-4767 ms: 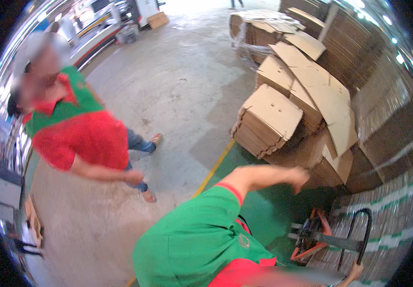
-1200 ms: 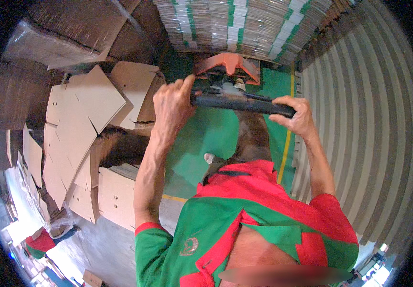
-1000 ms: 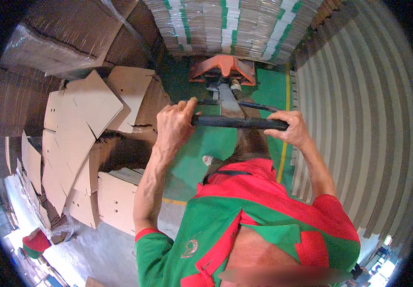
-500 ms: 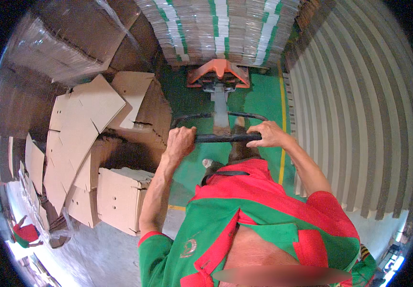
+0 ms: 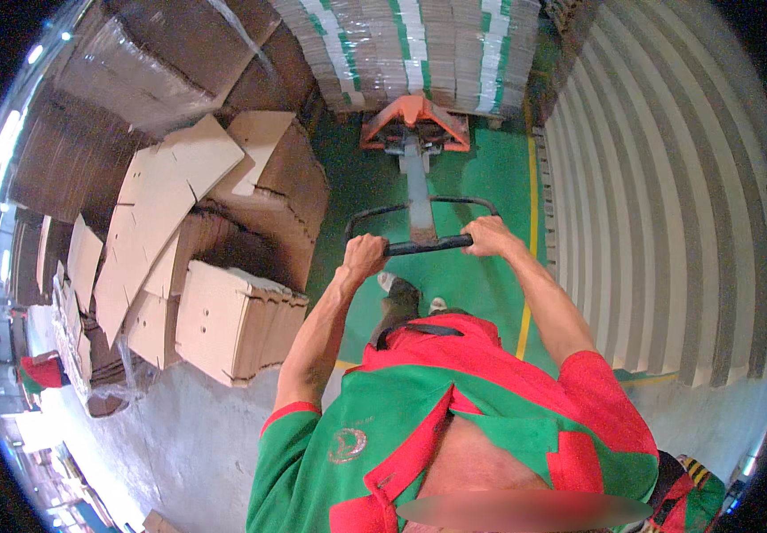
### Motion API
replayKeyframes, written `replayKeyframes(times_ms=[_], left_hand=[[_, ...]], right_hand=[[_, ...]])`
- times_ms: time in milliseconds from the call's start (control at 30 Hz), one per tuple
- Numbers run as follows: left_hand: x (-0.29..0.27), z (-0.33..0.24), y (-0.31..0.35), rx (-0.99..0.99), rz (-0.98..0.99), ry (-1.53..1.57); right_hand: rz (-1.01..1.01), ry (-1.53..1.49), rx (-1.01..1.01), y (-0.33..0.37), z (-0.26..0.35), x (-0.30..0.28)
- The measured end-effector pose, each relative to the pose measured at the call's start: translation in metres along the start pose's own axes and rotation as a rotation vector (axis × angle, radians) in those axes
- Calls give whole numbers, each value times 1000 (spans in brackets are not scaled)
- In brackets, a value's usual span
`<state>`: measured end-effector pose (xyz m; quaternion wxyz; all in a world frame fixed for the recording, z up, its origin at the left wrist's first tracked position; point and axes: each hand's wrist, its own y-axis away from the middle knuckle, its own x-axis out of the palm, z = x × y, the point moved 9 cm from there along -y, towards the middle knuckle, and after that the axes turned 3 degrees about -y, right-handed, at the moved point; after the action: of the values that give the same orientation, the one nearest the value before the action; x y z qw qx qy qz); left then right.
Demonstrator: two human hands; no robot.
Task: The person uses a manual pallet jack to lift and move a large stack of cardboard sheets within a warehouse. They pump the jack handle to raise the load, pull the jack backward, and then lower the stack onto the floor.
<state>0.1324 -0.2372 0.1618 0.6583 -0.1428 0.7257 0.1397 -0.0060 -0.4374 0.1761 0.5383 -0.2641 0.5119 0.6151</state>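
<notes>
Both my hands grip the black handlebar (image 5: 428, 246) of an orange pallet jack (image 5: 413, 113). My left hand (image 5: 365, 255) is closed round the bar's left end, and my right hand (image 5: 490, 236) is wrapped round its right end. From the bar, a grey tiller (image 5: 418, 191) runs out to the orange body. Beyond it stands a tall load of stacked cardboard (image 5: 383, 53) in clear film, with green and white bands. The jack's forks are hidden. Below the handle, my feet show on the green floor, the left one (image 5: 387, 282) farther out.
At left lie uneven stacks of flat brown cardboard (image 5: 166, 200), with film-wrapped stacks behind. A tall ridged row of pale boards (image 5: 659, 222) lines the right, beside a yellow floor line (image 5: 532, 204). Another person (image 5: 43, 373) is at far left; a sleeve (image 5: 699, 497) shows behind me.
The handlebar now slants slightly, its right end farther out. My right fingers have closed more around it. My left foot has come forward. The far-left person now shows less, partly behind the cardboard.
</notes>
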Motion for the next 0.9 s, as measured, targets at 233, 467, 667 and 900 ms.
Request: replayKeyframes(times_ms=[233, 467, 667, 900], left_hand=[[19, -51, 39, -103, 36, 96], [13, -95, 114, -131, 0, 77], [-2, -127, 194, -89, 25, 39], [-1, -155, 307, -63, 19, 93]], right_hand=[[-7, 43, -30, 51, -9, 28], [62, 7, -36, 121, 19, 62], [27, -29, -68, 184, 75, 84], [123, -35, 27, 271, 141, 145]])
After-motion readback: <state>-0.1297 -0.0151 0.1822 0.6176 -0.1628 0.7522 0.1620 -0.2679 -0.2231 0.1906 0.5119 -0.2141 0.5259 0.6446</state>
